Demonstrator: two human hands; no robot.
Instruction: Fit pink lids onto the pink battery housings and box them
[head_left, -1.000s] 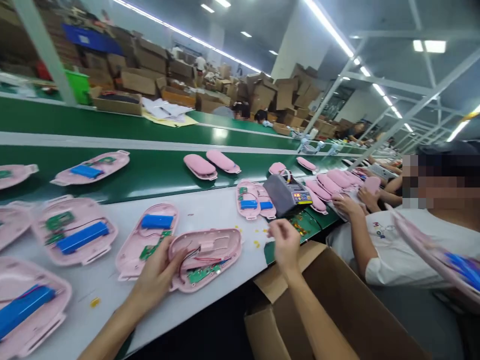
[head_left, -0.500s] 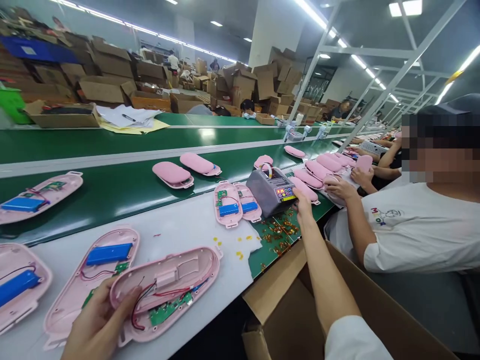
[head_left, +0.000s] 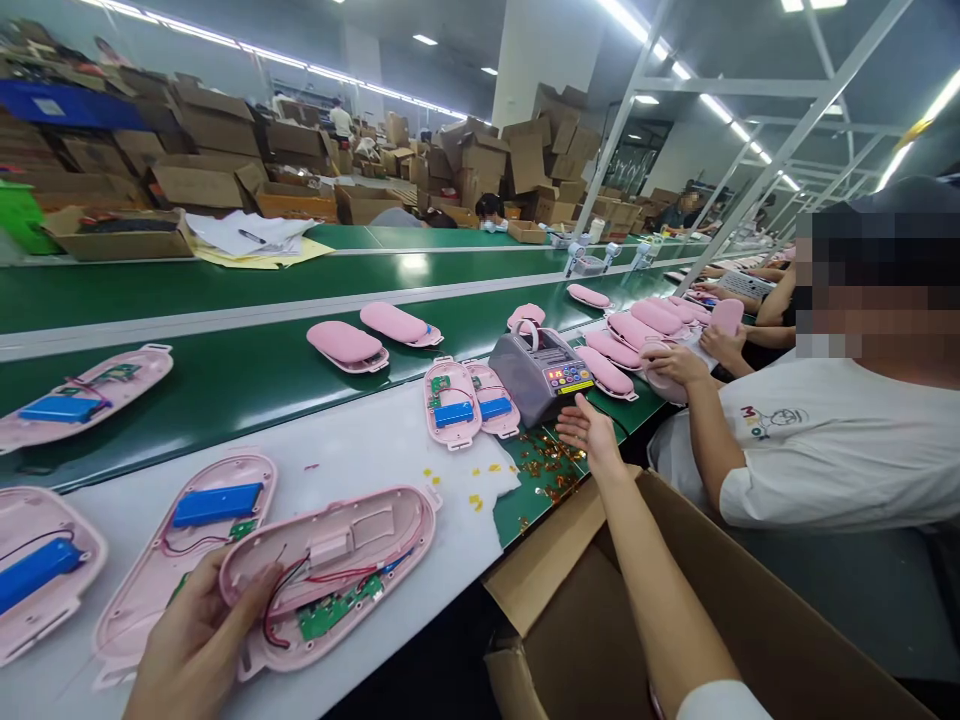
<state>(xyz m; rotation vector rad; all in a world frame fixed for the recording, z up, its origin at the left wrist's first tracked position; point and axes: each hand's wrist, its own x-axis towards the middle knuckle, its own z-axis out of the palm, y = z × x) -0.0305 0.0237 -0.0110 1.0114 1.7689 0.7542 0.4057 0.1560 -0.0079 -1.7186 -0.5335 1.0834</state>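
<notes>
My left hand (head_left: 206,630) grips a pink plastic housing (head_left: 409,515) at its near left end, thumb on top. Two shell parts of it overlap, with a green circuit board (head_left: 341,605) and red and black wires between them. My right hand (head_left: 592,432) is empty, fingers stretched out and apart, just in front of the grey tape dispenser (head_left: 525,385) with a lit panel. Beneath that hand lie scattered orange tape bits (head_left: 551,465). Behind the left hand rests another open housing (head_left: 131,600) with a blue battery (head_left: 217,505).
Two open housings (head_left: 452,435) stand against the dispenser's left side. Closed pink housings (head_left: 345,342) lie on the green belt (head_left: 247,385). An open cardboard box (head_left: 570,610) sits below the table edge. At right, a co-worker in a white shirt (head_left: 832,440) handles a pink housing.
My right hand has drawn back from the dispenser's front panel, down and left, and its fingers have spread. The left hand still holds the housing in nearly the same place.
</notes>
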